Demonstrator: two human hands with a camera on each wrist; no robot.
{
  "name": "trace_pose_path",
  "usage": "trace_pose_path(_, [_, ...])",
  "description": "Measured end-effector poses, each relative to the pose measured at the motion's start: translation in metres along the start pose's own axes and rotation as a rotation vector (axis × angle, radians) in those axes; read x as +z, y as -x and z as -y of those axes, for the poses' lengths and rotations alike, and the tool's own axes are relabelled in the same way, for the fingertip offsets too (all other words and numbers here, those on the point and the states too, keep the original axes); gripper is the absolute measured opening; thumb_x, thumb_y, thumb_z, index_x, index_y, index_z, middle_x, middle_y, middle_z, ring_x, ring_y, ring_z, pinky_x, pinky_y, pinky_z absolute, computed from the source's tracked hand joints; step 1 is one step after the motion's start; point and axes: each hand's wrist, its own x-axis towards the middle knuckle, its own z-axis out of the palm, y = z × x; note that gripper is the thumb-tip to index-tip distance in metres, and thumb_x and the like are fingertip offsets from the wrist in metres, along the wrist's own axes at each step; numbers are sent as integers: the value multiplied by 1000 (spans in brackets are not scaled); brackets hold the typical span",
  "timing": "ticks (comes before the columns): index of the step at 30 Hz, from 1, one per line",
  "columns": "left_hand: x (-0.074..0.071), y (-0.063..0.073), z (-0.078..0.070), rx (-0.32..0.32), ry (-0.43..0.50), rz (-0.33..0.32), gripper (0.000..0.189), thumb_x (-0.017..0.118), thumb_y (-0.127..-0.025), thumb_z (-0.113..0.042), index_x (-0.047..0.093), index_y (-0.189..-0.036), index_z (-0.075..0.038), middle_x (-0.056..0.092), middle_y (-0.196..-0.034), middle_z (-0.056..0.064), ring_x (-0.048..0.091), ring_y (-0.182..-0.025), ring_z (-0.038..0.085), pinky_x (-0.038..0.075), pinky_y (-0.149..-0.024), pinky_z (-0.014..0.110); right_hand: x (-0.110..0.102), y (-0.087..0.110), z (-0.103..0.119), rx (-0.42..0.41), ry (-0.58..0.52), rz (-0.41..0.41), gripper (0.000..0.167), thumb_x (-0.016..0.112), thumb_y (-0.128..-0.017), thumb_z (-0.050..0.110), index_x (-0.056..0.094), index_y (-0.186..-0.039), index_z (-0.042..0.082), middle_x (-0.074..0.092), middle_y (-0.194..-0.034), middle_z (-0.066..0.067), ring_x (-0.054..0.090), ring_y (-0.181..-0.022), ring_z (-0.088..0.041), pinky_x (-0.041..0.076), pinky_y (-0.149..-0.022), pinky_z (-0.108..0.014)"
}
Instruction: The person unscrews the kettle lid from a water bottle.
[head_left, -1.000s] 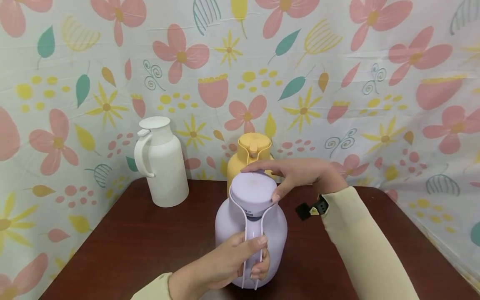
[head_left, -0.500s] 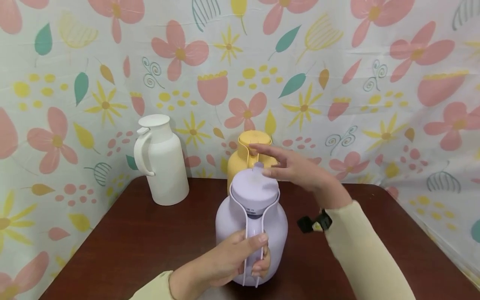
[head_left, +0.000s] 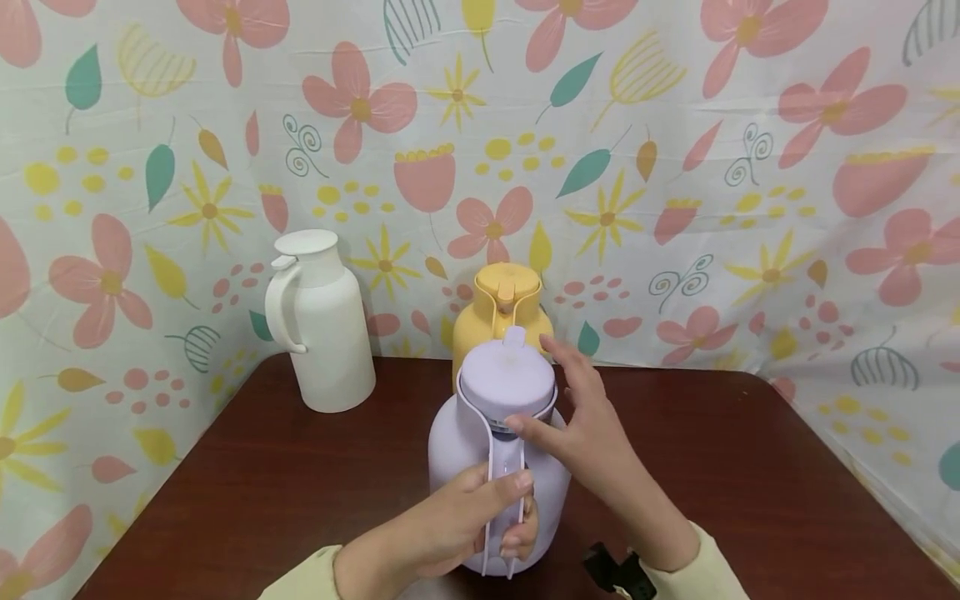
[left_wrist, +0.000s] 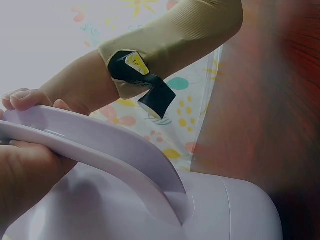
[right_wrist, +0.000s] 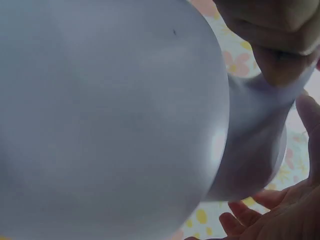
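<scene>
A lavender thermos jug (head_left: 551, 492) stands upright on the table, its handle turned to the front. My left hand (head_left: 457, 521) grips this handle (head_left: 506, 457), thumb across its front and fingers curled round it. The jug's round lid (head_left: 504, 379) has a small spout tab (head_left: 514, 337) sticking up at its back. Beside the lid's right side is my right hand (head_left: 592, 429), fingers spread, thumb tip overlapping the handle's top in the head view. The right wrist view shows its spread fingers (right_wrist: 240, 215) close around the jug's neck end (right_wrist: 250, 150).
Directly behind the lavender jug stands a yellow thermos jug (head_left: 472, 329), partly hidden. A white thermos jug (head_left: 333, 342) stands at the back left of the dark wooden table (head_left: 300, 483). A flowered cloth (head_left: 637, 200) hangs along the back and sides.
My right hand has left the lid's back edge, lifted, then come down along the lid's right side, uncovering the spout tab. My left hand keeps its grip on the handle.
</scene>
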Motion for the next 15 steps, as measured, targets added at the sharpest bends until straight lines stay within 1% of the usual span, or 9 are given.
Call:
trace_pose_path(3, [-1,0,0,0,-4,0,67,37,-109,-41,29,-79,19,45,-65,-11,44,-65,3,38,-68,19,5,-2,5,20,-11,-4,90,85,-82,33,39,-155,8,44,-154,-14,48,-135,-31,47,-106,-57])
trace_pose_path(7, [-1,0,1,3,-1,4,68,37,-110,-41,28,-80,19,45,-65,-11,44,-64,3,38,-68,19,8,-5,8,46,13,-22,86,85,-80,30,44,-151,5,46,-152,-14,50,-133,-30,46,-107,-53])
trace_pose_path(11, [0,0,1,6,2,7,67,37,-110,-40,28,-80,20,45,-65,-12,44,-65,3,37,-68,18,10,-7,10,71,40,-39,82,86,-80,30,49,-149,7,48,-151,-14,51,-132,-30,47,-106,-51])
trace_pose_path(15, [0,0,0,3,0,8,66,38,-109,-39,28,-80,19,45,-65,-12,44,-65,3,37,-67,19,7,-8,12,82,41,-30,77,86,-81,29,52,-147,8,49,-151,-14,52,-133,-31,46,-107,-52])
